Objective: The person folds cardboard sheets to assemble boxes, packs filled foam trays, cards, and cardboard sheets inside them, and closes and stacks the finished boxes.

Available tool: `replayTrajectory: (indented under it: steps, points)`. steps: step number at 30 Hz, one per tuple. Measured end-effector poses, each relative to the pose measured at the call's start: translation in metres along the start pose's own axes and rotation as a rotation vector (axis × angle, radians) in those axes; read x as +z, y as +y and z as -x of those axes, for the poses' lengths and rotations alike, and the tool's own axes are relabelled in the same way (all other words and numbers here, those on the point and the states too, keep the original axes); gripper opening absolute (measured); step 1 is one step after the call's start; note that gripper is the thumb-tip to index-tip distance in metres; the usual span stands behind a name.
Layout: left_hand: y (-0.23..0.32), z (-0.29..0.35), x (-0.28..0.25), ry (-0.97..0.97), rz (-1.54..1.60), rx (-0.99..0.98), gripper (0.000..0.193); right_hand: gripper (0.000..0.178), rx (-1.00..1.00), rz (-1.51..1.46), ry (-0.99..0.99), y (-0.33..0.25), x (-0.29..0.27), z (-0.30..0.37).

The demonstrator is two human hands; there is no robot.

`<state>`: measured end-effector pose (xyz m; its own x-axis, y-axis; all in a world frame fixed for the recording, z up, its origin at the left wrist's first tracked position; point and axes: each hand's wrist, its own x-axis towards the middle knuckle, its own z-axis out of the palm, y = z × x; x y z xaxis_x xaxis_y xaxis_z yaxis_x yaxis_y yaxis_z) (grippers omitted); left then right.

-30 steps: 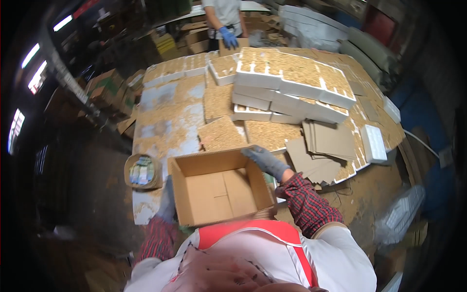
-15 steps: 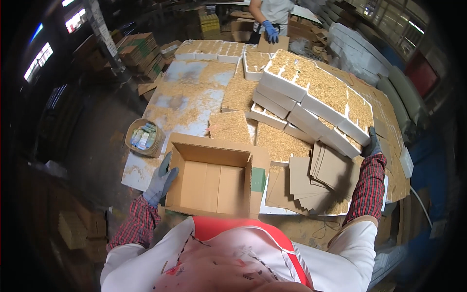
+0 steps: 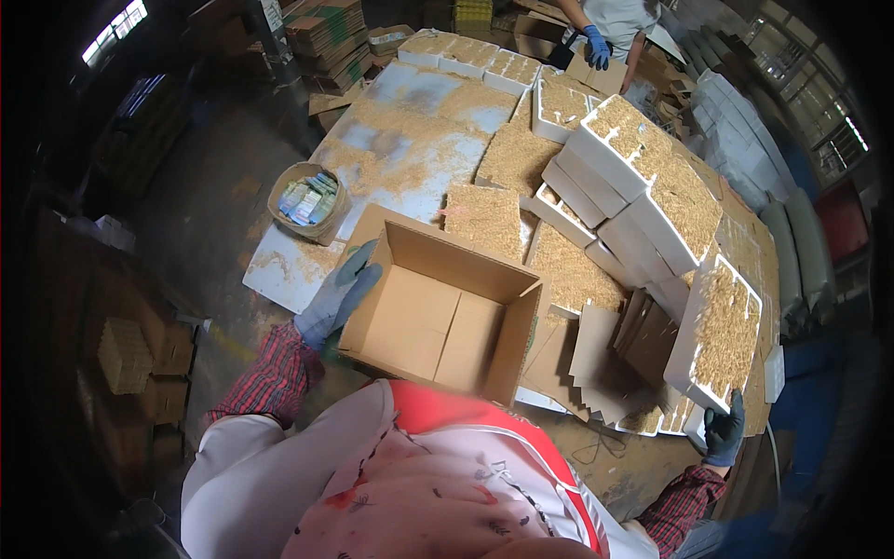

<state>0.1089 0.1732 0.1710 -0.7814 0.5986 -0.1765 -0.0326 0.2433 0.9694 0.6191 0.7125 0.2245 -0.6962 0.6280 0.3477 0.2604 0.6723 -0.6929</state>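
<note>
Left hand [image 3: 337, 296]: I'm keeping gloved fingers [image 3: 358, 264] spread flat on left wall of open cardboard box [image 3: 438, 312], bracing it, not gripping. Right hand [image 3: 723, 430]: fingers curled under near corner of white foam tray [image 3: 715, 334], holding it tilted, straw-coloured fill showing. Grip depth probably shallow; view poor at rim. I'm judging tray needs levelling and support under its middle. Box sitting at near worktop [image 3: 279, 265] edge. Loose cardboard sheets [image 3: 605, 354] lying between tray and box; tray stack [image 3: 643, 196] crowding behind. Basket [image 3: 307, 200] left, apart.
</note>
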Motion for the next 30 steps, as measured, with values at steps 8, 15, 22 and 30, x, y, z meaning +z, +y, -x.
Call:
replayTrajectory:
  steps: [8,15,22,30]
  points:
    - [-0.012,-0.029,0.004,-0.080,-0.345,0.350,0.056,0.044,0.738,-1.343,0.069,-0.038,0.031,0.050]
    - [-0.014,-0.028,0.014,-0.030,-0.265,0.144,0.045,0.051,0.613,-0.967,-0.059,-0.150,0.075,0.033]
    - [-0.028,-0.048,0.018,-0.057,-0.402,0.567,0.047,0.065,0.614,-0.716,-0.848,-0.283,0.189,-0.132]
    - [0.018,-0.030,0.017,-0.061,-0.246,0.235,0.042,0.026,0.494,-0.032,-1.155,-0.308,0.276,-0.181]
